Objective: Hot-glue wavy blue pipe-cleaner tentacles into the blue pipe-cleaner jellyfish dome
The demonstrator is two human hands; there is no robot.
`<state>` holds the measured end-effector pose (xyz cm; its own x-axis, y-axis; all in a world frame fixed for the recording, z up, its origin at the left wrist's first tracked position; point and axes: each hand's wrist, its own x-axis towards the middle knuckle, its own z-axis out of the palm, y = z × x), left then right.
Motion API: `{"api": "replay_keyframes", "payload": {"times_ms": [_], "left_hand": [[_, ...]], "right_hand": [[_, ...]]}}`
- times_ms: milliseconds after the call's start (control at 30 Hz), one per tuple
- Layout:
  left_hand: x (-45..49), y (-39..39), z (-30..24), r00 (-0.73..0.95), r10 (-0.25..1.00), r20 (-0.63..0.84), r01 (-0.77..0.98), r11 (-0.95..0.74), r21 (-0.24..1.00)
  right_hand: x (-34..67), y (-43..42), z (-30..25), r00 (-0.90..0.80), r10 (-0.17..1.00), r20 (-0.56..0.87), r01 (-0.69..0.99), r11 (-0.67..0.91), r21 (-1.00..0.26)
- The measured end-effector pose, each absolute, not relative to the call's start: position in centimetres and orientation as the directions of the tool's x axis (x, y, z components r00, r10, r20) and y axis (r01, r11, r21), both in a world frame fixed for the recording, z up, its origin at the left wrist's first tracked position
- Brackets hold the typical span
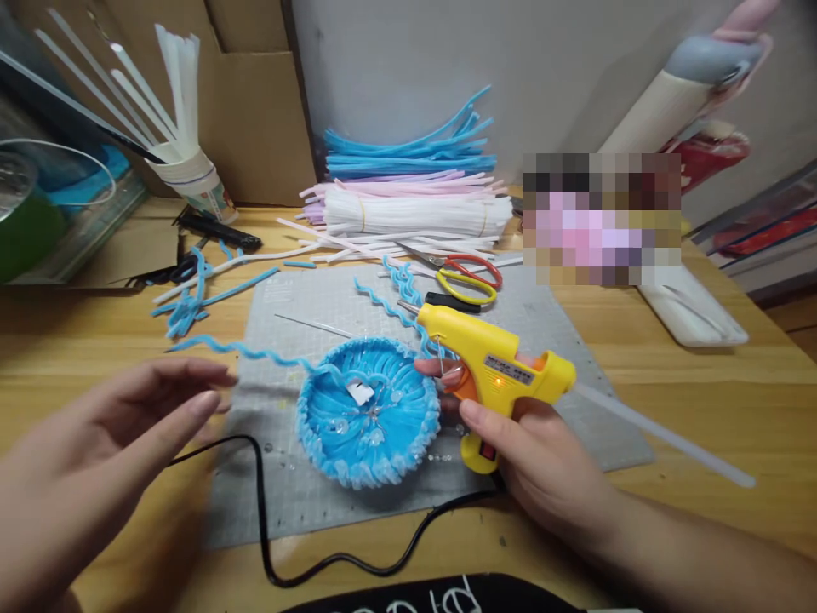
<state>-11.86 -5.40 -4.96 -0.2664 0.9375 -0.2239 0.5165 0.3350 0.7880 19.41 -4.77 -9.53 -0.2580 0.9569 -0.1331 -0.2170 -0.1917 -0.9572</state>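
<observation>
While the right hand grips a yellow glue gun, fingers closed around it, the left hand hovers empty, thumb and fingers apart, beside a fuzzy blue bowl on a gray mat. Clear blobs and a white scrap lie inside the bowl; a white cup behind holds translucent sticks.

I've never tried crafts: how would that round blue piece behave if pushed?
The round blue piece is probably light and soft-edged, its rim looking fluffy. Low and wide on the grey mat, it would likelier slide than tip. The wavy blue strand crossing that rim might wobble.
</observation>
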Motion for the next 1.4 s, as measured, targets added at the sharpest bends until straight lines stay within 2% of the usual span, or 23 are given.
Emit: {"api": "replay_keyframes", "payload": {"times_ms": [67, 133, 200, 267, 333, 400, 500, 600, 700, 800, 1000, 1100, 1233, 1400], "left_hand": [[-10.7, -4.8, -5.0, -0.320, 0.856, -0.406, 0.157, 0.471, 0.868], [-9.3, -4.2, -4.6, -0.322, 0.758, -0.568, -0.140, 0.555, 0.820], [-8.2, -3.8, -4.4, -0.309, 0.675, -0.670, -0.319, 0.590, 0.742], [-7.8, -3.5, -4.7, -0.243, 0.669, -0.703, -0.371, 0.605, 0.704], [-7.6, -3.3, -5.6, -0.128, 0.741, -0.659, -0.291, 0.607, 0.739], [-7.7, -3.3, -6.6, -0.064, 0.824, -0.563, -0.091, 0.557, 0.826], [-7.6, -3.6, -7.9, -0.064, 0.933, -0.353, 0.184, 0.359, 0.915], [-7.0, -4.4, -8.4, -0.086, 0.963, -0.257, 0.292, 0.271, 0.917], [-6.4, -4.9, -8.3, -0.084, 0.954, -0.288, 0.334, 0.299, 0.894], [-6.1, -4.2, -7.6, -0.067, 0.964, -0.258, 0.339, 0.266, 0.902], [-6.3, -1.0, -6.4, 0.051, 0.967, -0.250, 0.367, 0.215, 0.905], [-6.5, -0.3, -6.8, 0.141, 0.972, -0.191, 0.364, 0.128, 0.922], [-7.2, -0.5, -7.5, 0.235, 0.967, -0.101, 0.252, 0.039, 0.967], [-8.2, -0.9, -7.0, 0.351, 0.936, 0.015, 0.303, -0.129, 0.944]], "right_hand": [[19.4, -5.0, -9.5, -0.251, 0.959, -0.134, -0.225, -0.193, -0.955], [19.4, -5.2, -9.5, -0.252, 0.958, -0.136, -0.220, -0.194, -0.956], [19.5, -5.3, -9.4, -0.249, 0.960, -0.128, -0.193, -0.179, -0.965], [19.5, -5.4, -9.4, -0.249, 0.961, -0.122, -0.144, -0.162, -0.976], [19.5, -5.4, -9.4, -0.246, 0.961, -0.127, -0.112, -0.158, -0.981], [19.5, -5.5, -9.5, -0.240, 0.962, -0.130, -0.103, -0.159, -0.982], [19.3, -5.6, -9.5, -0.235, 0.962, -0.140, -0.104, -0.168, -0.980], [19.1, -5.8, -9.6, -0.260, 0.952, -0.159, -0.127, -0.197, -0.972], [19.1, -6.0, -9.6, -0.297, 0.942, -0.158, -0.146, -0.208, -0.967], [19.1, -6.2, -9.7, -0.312, 0.938, -0.150, -0.142, -0.202, -0.969], [19.0, -6.3, -9.5, -0.387, 0.911, -0.146, -0.176, -0.229, -0.957], [18.8, -6.4, -9.5, -0.399, 0.905, -0.145, -0.204, -0.242, -0.948], [18.7, -6.4, -9.5, -0.395, 0.907, -0.149, -0.221, -0.251, -0.943], [18.7, -6.2, -9.6, -0.423, 0.893, -0.153, -0.224, -0.267, -0.937]]}}
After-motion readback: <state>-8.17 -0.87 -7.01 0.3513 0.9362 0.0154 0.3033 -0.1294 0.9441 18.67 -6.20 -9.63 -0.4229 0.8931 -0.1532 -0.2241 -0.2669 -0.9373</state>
